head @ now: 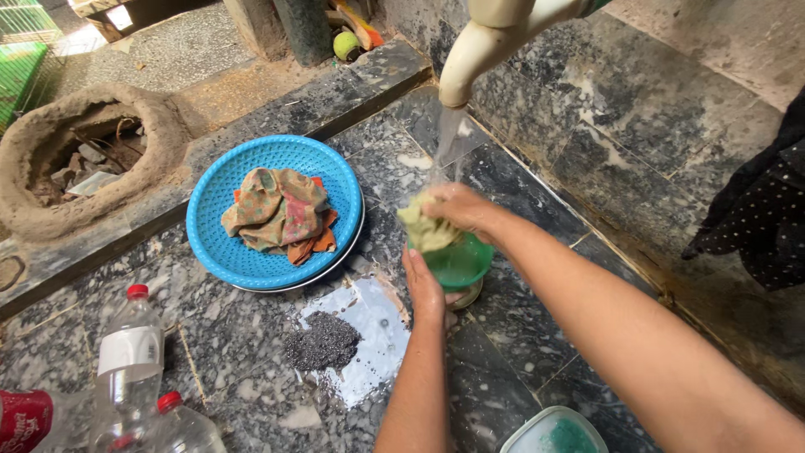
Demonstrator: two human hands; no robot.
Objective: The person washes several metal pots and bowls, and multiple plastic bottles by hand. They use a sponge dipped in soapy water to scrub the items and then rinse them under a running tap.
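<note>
Below the cream tap (482, 46), where water runs down, sits a green cup (459, 262) on the dark marble tabletop (520, 352); the right hand (461, 210) has its fingers closed around a yellow-green cloth (426, 226) at the cup's mouth, while the left hand (423, 285) steadies the cup's side, fingers pressed to it. What the cup holds is hidden by cloth and hand. Left of it, a blue basket (275, 211) carries a crumpled patterned rag (279, 214). Nearer, a heap of small dark seeds (323, 341) lies on a wet patch. Two clear bottles with red caps (127, 361) stand at the lower left, partly cut off, and a white tub (553, 432) is cropped by the bottom edge. Beyond the tabletop's ledge is a round clay stove (80, 155).
</note>
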